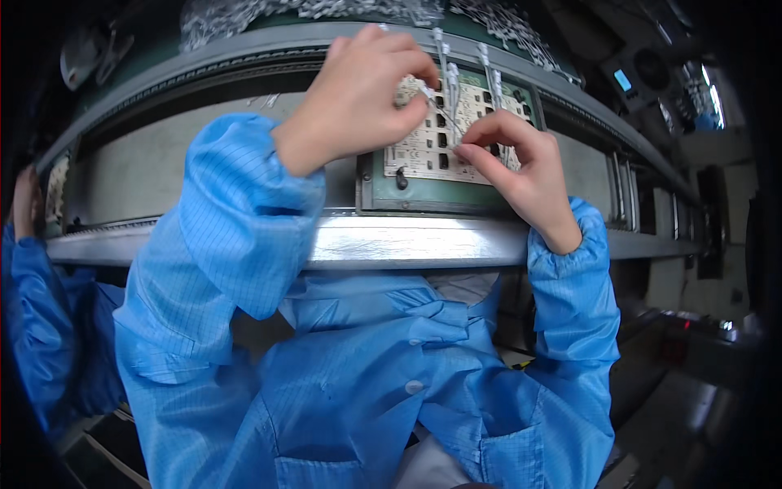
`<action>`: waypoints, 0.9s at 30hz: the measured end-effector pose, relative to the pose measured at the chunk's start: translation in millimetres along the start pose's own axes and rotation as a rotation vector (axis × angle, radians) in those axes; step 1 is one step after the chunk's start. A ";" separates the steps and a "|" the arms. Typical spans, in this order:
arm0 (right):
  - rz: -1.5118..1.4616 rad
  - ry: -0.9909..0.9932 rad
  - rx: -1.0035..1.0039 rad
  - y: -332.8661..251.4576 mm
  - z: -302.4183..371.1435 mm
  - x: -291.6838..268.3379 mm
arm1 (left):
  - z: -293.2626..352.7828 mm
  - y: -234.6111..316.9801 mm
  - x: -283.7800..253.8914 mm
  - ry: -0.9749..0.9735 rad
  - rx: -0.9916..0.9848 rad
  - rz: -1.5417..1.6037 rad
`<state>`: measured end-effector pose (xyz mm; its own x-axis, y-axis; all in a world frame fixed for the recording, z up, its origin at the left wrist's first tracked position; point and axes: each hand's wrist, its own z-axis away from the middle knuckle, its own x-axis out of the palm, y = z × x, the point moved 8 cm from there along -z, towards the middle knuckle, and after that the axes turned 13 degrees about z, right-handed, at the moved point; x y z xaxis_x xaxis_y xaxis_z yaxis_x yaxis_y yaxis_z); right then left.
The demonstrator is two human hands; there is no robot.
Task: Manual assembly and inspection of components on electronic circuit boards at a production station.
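Note:
A panel of white circuit boards (411, 163) with rows of black components lies in a green fixture (440, 196). My left hand (358, 98) is over the panel's far left part, thumb and forefinger pinched on a thin white wire lead (444, 116). This lead slants down toward my right hand (529, 167), whose thumb and forefinger pinch at its near end, just above the boards. The exact ends of the lead are hidden by my fingertips. More white wire leads (489, 69) with connectors stand along the panel and reach over its far edge.
Metal conveyor rails run along the near side (407, 238) and far side (269, 45) of the fixture. Beyond the far rail lie heaps of white wire leads (309, 10). At the left edge a co-worker's hand (27, 200) and blue sleeve show. A device with a small lit screen (623, 80) stands far right.

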<state>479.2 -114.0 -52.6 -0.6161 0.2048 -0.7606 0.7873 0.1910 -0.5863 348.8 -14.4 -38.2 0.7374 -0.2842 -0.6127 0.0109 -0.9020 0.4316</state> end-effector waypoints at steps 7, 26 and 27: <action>-0.145 0.019 0.282 18.2 20.3 3.7 | 5.6 15.5 5.1 0.113 0.058 -0.074; 0.556 0.003 -0.070 -8.4 20.1 9.5 | 10.0 31.5 2.6 0.140 0.145 0.040; 0.566 0.006 -0.097 -9.7 20.5 9.1 | 9.7 31.2 2.4 0.138 0.133 0.037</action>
<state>466.5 -133.7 -59.7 -0.0994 0.3061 -0.9468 0.9888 0.1370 -0.0596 344.4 -46.4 -32.6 0.8211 -0.2792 -0.4978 -0.1007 -0.9293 0.3552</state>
